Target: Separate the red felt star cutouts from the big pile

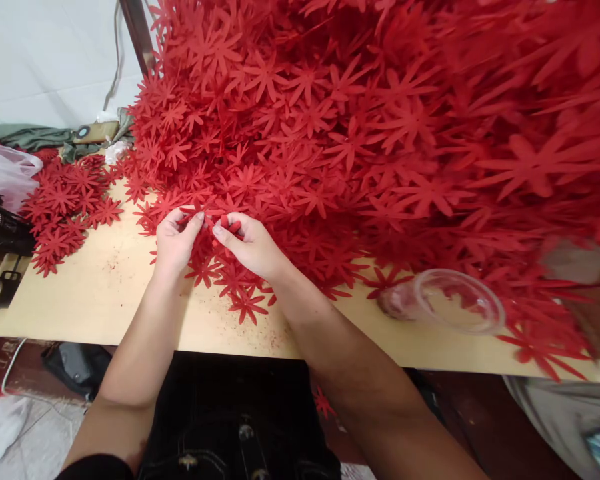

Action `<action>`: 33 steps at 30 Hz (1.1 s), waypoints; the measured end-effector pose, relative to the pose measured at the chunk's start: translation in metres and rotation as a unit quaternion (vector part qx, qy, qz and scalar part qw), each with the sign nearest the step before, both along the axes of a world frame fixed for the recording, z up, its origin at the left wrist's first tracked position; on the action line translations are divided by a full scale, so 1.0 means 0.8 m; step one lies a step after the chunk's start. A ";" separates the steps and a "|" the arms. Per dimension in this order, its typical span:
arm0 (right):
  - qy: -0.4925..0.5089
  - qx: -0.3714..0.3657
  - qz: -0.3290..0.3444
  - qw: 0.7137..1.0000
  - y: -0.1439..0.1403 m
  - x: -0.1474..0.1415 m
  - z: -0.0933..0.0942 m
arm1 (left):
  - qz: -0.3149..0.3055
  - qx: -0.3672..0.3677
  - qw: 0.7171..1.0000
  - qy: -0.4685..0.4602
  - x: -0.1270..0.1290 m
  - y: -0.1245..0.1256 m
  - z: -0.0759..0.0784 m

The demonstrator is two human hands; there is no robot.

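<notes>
A huge hanging mass of red star-shaped flower cutouts (360, 133) fills the upper right and spills onto a light wooden table (95, 293). My left hand (176, 239) and my right hand (250, 245) meet at the lower left edge of the mass. Both pinch one small red flower piece (223, 223) between thumb and fingers. Loose red flowers (230, 283) lie on the table under my hands.
A separate pile of red flowers (65, 203) lies at the table's left. A clear plastic cup (445, 300) lies on its side at the right front. Black objects (0, 230) and a plastic bag (5, 173) sit at the far left. A metal post (137, 33) rises behind.
</notes>
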State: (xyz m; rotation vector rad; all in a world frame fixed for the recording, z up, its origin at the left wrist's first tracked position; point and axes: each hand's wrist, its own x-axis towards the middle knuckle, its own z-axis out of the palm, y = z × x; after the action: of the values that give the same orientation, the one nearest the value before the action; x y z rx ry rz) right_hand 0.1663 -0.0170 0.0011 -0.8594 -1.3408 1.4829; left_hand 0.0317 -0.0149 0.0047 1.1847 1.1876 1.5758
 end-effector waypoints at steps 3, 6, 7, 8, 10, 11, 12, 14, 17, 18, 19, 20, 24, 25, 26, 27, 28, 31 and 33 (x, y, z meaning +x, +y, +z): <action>-0.006 0.011 -0.064 0.998 0.001 0.000 -0.002 | -0.001 -0.021 1.000 0.021 0.001 -0.001 0.000; -0.006 0.034 -0.104 0.994 0.003 0.001 -0.004 | 0.000 -0.031 0.998 0.048 0.003 -0.002 -0.001; -0.003 0.038 -0.105 0.994 0.003 0.001 -0.004 | -0.001 -0.029 0.998 0.055 0.004 -0.002 -0.002; 0.001 0.039 -0.104 0.994 0.003 0.001 -0.004 | -0.002 -0.026 0.998 0.060 0.004 -0.002 -0.003; -0.002 0.039 -0.095 0.995 0.002 0.001 -0.004 | -0.012 -0.028 0.998 0.062 0.006 -0.003 -0.004; -0.007 0.041 -0.089 0.995 0.002 0.001 -0.004 | -0.021 -0.035 0.998 0.057 0.007 -0.003 -0.006; -0.015 0.046 -0.084 0.995 0.002 0.001 -0.004 | -0.034 -0.043 0.997 0.048 0.008 -0.004 -0.007; -0.026 0.059 -0.086 0.994 0.002 0.001 -0.004 | -0.061 -0.053 0.996 0.034 0.010 -0.005 -0.007; -0.029 0.068 -0.116 0.991 0.005 0.003 -0.006 | -0.084 -0.059 0.994 0.027 0.014 -0.009 -0.005; -0.030 0.068 -0.127 0.989 0.006 0.003 -0.006 | -0.087 -0.064 0.994 0.026 0.015 -0.011 -0.003; -0.031 0.067 -0.137 0.988 0.007 0.004 -0.005 | -0.090 -0.070 0.993 0.026 0.015 -0.012 0.000; -0.034 0.065 -0.145 0.987 0.008 0.005 -0.005 | -0.093 -0.074 0.993 0.026 0.015 -0.013 0.002; -0.035 0.053 -0.170 0.983 0.007 0.006 -0.002 | -0.102 -0.058 0.993 0.017 0.010 -0.013 0.008; -0.031 0.052 -0.165 0.984 0.007 0.006 -0.001 | -0.102 -0.052 0.993 0.015 0.008 -0.011 0.007; -0.027 0.054 -0.156 0.986 0.006 0.006 -0.001 | -0.100 -0.045 0.994 0.016 0.007 -0.010 0.006; -0.024 0.058 -0.142 0.988 0.006 0.006 -0.001 | -0.100 -0.039 0.994 0.020 0.005 -0.009 0.005; -0.022 0.061 -0.125 0.990 0.005 0.005 -0.002 | -0.099 -0.035 0.994 0.026 0.004 -0.008 0.003; -0.022 0.052 -0.108 0.993 0.005 0.004 -0.004 | -0.088 -0.019 0.995 0.037 0.005 -0.005 -0.004; -0.023 0.043 -0.122 0.991 0.006 0.004 -0.007 | -0.069 -0.012 0.997 0.042 0.006 -0.004 -0.008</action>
State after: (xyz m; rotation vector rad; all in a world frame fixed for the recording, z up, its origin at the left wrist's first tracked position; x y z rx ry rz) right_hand 0.1696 -0.0122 -0.0044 -0.9694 -1.2727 1.2157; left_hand 0.0369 -0.0183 -0.0017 1.3004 1.1482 1.4172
